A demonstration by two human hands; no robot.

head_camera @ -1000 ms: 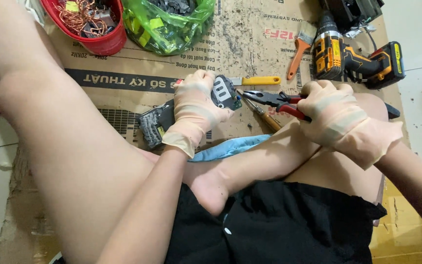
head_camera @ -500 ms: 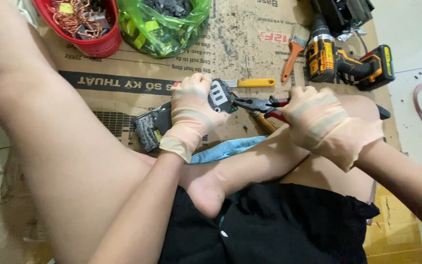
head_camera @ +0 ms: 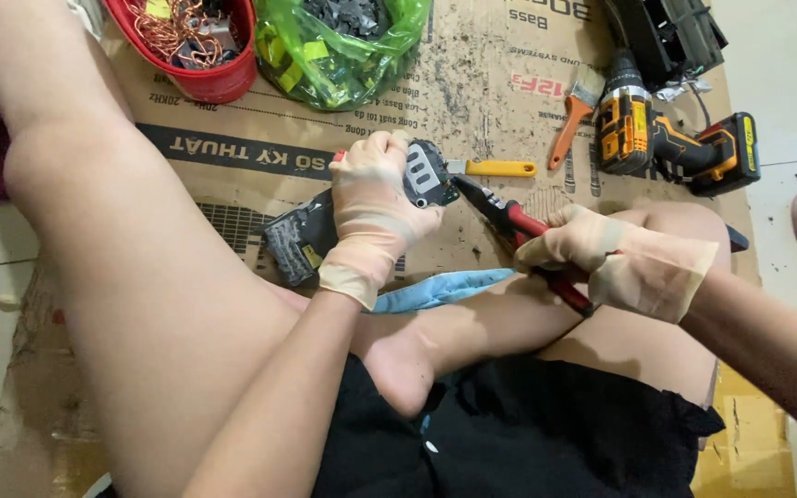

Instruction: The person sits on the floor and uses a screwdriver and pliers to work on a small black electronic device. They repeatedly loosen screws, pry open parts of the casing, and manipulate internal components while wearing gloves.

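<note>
My left hand (head_camera: pixel 373 205), in a thin pale glove, grips a small dark grey device (head_camera: pixel 428 173) with a panel of contacts, holding it up over the cardboard. My right hand (head_camera: pixel 622 256), also gloved, is closed on the red handles of a pair of pliers (head_camera: pixel 509 214). The pliers' black jaws point left and reach the device's right edge. Below the left hand lies a black battery-like block (head_camera: pixel 295 240) on the cardboard. My bare legs frame the scene, one foot tucked below the hands.
A red bowl (head_camera: pixel 216 81) of copper wire scraps and a green plastic bag (head_camera: pixel 343 55) of dark parts sit at the top. A yellow-handled tool (head_camera: pixel 498 168), an orange brush (head_camera: pixel 572 118) and a yellow-black cordless drill (head_camera: pixel 664 138) lie on the cardboard (head_camera: pixel 472 74). A blue cloth (head_camera: pixel 445 286) lies by my leg.
My right hand has pulled back to the right and lower along the pliers, while the jaws stay at the device. The left hand keeps the device in much the same place.
</note>
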